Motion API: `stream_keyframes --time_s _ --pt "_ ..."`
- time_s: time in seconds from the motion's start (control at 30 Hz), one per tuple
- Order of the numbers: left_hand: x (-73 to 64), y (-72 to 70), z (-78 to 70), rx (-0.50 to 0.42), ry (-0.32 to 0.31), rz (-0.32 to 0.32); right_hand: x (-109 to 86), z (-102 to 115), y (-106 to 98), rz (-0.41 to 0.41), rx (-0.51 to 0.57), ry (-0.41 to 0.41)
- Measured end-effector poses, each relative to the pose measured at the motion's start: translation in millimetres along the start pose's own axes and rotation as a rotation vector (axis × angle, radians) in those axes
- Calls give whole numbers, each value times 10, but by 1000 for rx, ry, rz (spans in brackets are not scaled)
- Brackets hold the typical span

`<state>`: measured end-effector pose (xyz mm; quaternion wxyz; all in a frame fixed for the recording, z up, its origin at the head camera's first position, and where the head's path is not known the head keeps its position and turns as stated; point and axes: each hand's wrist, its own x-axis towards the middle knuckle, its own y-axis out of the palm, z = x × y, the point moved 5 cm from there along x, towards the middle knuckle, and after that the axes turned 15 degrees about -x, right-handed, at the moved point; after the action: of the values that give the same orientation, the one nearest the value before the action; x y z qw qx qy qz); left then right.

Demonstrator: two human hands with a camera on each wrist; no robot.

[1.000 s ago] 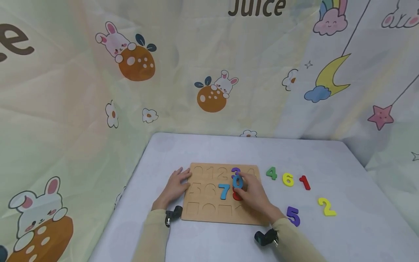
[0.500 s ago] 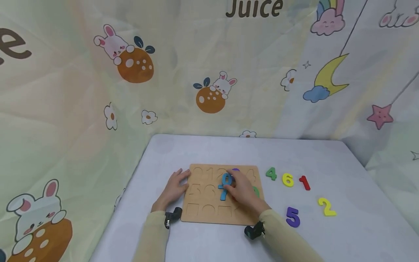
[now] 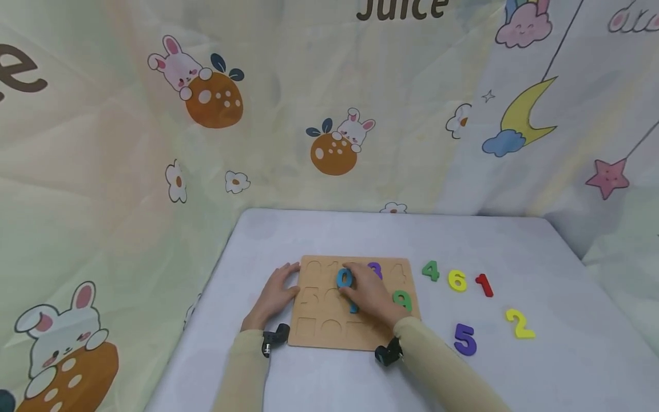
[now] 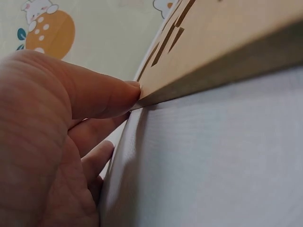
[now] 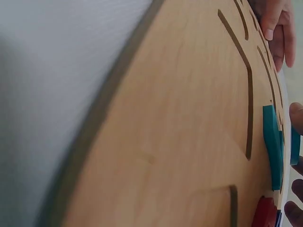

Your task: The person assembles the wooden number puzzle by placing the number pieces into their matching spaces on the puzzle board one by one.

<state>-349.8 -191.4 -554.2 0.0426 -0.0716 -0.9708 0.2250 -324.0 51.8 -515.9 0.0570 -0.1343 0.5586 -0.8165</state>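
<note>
A wooden number-puzzle board (image 3: 355,342) lies on the table, its slots cut in rows. My left hand (image 3: 277,293) rests at the board's left edge; in the left wrist view its thumb (image 4: 109,97) touches the board's side. Over the upper middle of the board, my right hand (image 3: 368,290) pinches a blue number 0 (image 3: 340,279) between thumb and fingers. The blue 7 (image 3: 353,308), mostly covered by that hand, a purple 3 (image 3: 378,271) and a green 9 (image 3: 408,300) are on the board. A red piece (image 5: 264,213) shows in the right wrist view, hidden from the head view.
Right of the board lie a green 4 (image 3: 431,271), a yellow 6 (image 3: 458,285), a red 1 (image 3: 484,285), a yellow 2 (image 3: 521,329) and a purple 5 (image 3: 465,345). A printed cloth backdrop (image 3: 278,143) hangs behind the white table (image 3: 463,240).
My right hand has moved left across the board with the blue 0, from over the red piece past the 7, uncovering the green 9. The left hand keeps its place at the edge.
</note>
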Motion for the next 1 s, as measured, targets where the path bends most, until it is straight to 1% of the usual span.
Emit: stream_keyframes --time_s 0.13,0.33,0.37,0.43,0.57,0.63,0.67,0.83,0.93,1.0 --pt "10 -14 -5 -22 -8 0 69 25 42 24 13 27" --pt "-12 -15 44 -27 -43 -12 133 98 145 36 21 14" --pt "-11 -12 51 -28 -44 -10 141 115 153 28 14 9" --pt "-8 -4 44 -29 -22 -3 162 143 162 15 -3 14" --pt "1 0 11 -10 20 12 218 208 132 -51 -49 2" --pt "2 1 0 3 25 20 245 228 131 -65 -52 5" --pt "2 1 -1 5 17 24 259 232 140 -69 -45 7" --pt "-5 5 22 -4 -9 33 287 233 216 -32 13 46" --pt "-7 4 34 4 -13 29 309 231 250 -17 9 66" --pt "-6 1 28 12 -4 30 335 241 265 -11 -1 70"
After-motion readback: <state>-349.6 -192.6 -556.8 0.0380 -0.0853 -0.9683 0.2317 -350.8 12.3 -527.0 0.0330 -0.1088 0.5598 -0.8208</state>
